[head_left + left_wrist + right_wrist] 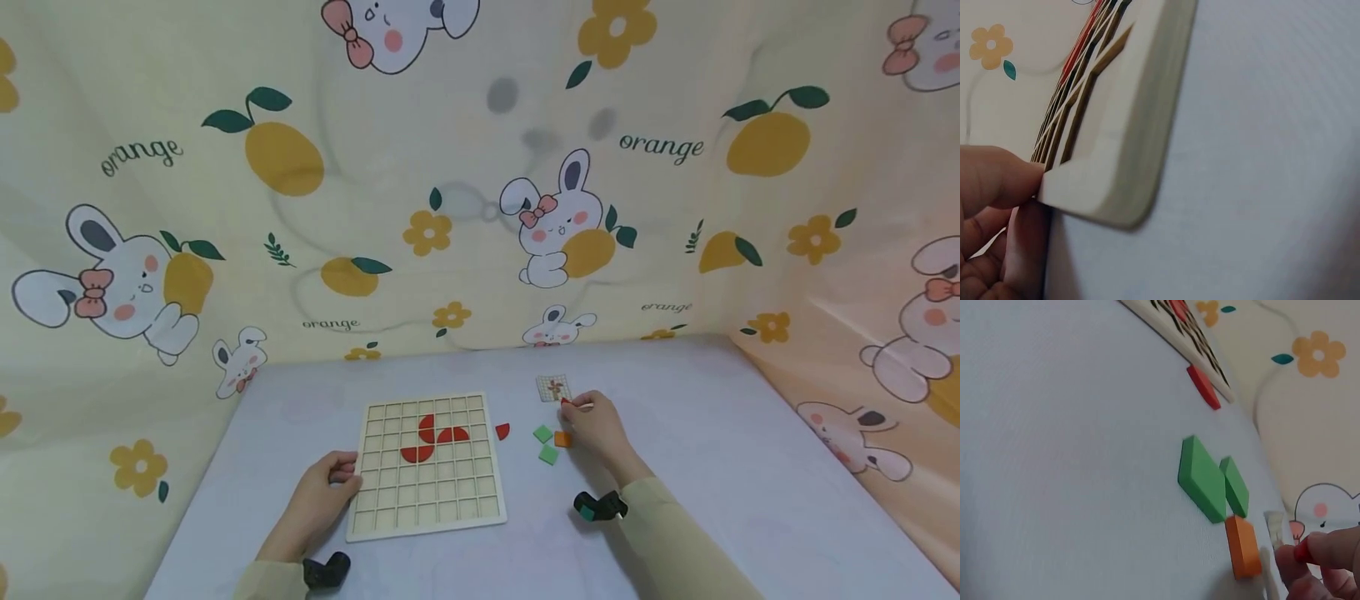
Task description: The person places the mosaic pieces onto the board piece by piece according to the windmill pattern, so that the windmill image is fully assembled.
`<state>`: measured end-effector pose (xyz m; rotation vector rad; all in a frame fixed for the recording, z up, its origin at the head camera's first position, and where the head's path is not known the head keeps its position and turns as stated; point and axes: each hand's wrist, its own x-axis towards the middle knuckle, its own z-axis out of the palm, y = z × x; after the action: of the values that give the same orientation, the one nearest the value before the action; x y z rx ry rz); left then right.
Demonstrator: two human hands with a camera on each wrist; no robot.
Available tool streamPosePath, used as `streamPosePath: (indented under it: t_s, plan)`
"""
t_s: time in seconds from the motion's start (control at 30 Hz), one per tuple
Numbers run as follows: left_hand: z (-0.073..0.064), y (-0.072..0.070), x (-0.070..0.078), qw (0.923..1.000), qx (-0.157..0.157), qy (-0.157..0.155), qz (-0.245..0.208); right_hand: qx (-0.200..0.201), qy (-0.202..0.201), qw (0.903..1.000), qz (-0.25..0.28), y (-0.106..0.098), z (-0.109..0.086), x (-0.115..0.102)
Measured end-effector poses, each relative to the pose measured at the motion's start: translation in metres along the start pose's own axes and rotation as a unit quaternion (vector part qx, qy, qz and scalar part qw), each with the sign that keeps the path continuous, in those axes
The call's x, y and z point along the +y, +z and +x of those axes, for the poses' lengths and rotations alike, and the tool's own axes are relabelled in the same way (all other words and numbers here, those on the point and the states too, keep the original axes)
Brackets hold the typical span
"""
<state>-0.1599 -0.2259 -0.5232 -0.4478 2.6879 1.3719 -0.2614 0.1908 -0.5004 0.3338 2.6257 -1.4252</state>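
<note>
A cream grid board lies flat on the table, with several red quarter-round pieces in its squares. My left hand holds the board's left edge, the thumb on the rim in the left wrist view. Between thumb and finger, my right hand pinches a small red piece. That hand is just right of a small card printed with a pattern on a grid. Close to it lie an orange square and two green squares. One loose red quarter-round lies beside the board's right edge.
A pale cloth covers the table. Behind and along the sides hangs a cream curtain printed with rabbits, flowers and oranges. Black wrist cameras are worn at both sleeve cuffs.
</note>
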Motion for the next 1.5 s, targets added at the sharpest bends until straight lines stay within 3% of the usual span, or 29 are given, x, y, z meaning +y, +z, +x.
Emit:
streamPosePath:
  t_s: [0.23,0.5,0.93,1.13,1.3,1.5]
  plan:
    - [0.0,0.0,-0.003,1.0,0.003,0.009,0.003,-0.004,-0.007,0.9999,0.011,0.001,-0.003,-0.001]
    - [0.0,0.0,-0.003,1.0,0.005,0.005,0.004,-0.039,-0.065,0.9971,0.004,0.024,-0.013,-0.01]
    - [-0.003,-0.002,-0.003,1.0,0.002,0.005,-0.005,-0.06,-0.086,0.9945,0.0,0.039,-0.024,-0.014]
    - [-0.003,-0.002,-0.003,1.0,0.002,0.006,-0.005,-0.075,-0.123,0.9895,-0.005,0.048,-0.031,-0.019]
    - [-0.003,-0.004,-0.003,1.0,0.0,-0.001,-0.004,-0.105,-0.166,0.9796,-0.045,0.064,-0.035,-0.029]
    - [-0.001,-0.001,-0.001,0.9999,-0.004,0.01,-0.011,-0.152,-0.169,0.9731,-0.037,0.089,-0.045,-0.046]
